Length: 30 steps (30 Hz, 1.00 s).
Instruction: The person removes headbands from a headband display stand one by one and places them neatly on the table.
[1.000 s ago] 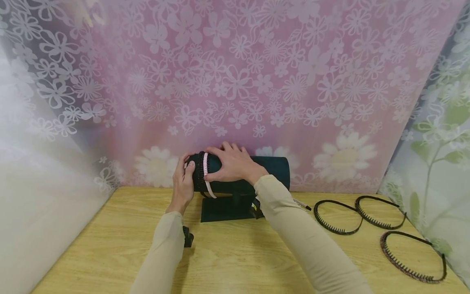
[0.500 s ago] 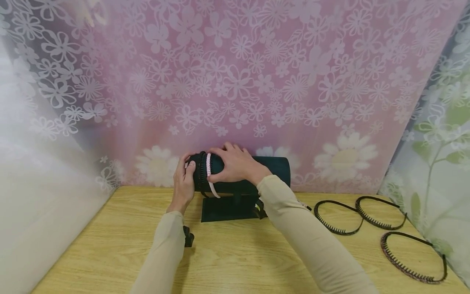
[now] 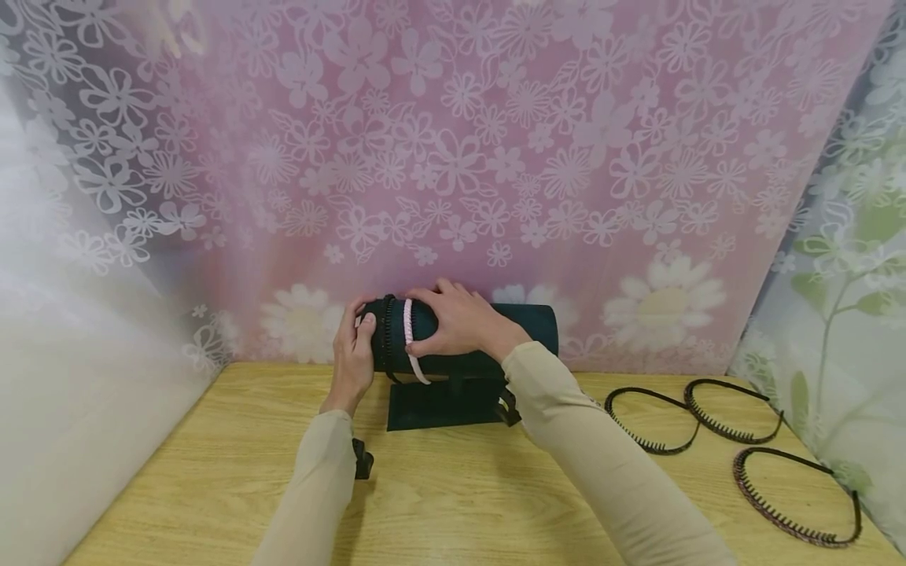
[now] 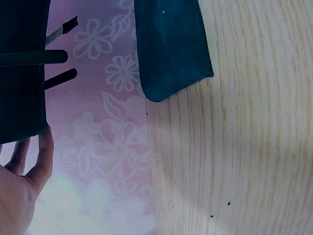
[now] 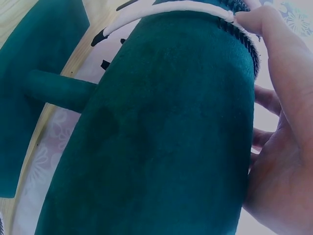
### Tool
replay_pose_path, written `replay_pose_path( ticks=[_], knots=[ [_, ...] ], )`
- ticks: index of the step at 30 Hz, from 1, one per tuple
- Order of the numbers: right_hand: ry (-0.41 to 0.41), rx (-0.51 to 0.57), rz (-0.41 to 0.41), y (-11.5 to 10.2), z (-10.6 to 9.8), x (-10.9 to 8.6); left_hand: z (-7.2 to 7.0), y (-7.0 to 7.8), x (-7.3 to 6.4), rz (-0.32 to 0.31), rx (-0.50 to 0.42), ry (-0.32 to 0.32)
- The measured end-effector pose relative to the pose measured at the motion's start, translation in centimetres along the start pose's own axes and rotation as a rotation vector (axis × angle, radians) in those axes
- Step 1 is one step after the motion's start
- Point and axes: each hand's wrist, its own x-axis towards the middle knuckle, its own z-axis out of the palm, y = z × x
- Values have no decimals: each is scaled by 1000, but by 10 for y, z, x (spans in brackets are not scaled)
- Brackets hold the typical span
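A dark green padded roll [image 3: 531,322] lies level on a stand with a flat base [image 3: 435,405]. My left hand [image 3: 350,362] grips the roll's left end, thumb in front and fingers behind. Around the roll, close to that hand, sits a black toothed headband [image 3: 388,334]. To its right, my right hand [image 3: 463,318] holds a pale pink headband [image 3: 407,322] with thumb and fingers. In the right wrist view the thumb presses the pink headband [image 5: 186,7], whose tip [image 5: 99,37] is dark. Headband ends [image 4: 54,58] stick out under the roll in the left wrist view.
Three black toothed headbands, the left one [image 3: 654,450], the back one [image 3: 736,432] and the front one [image 3: 793,523], lie on the wooden table [image 3: 453,495] at right. A pink flowered curtain [image 3: 453,157] hangs close behind the roll.
My right hand has slid the pink headband a little to the right along the roll, widening its gap from the black one. The left hand has kept its place.
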Motion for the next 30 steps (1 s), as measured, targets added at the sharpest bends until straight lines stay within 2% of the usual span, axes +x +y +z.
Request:
replay_pose_path(
  ticks=[17,30],
  knots=[
    [6,-9,8,8,-2,-10,1,1,0,9,-7,5],
    [23,2,-23,15,0,-15,2,-2,0,9,-1,4]
  ],
)
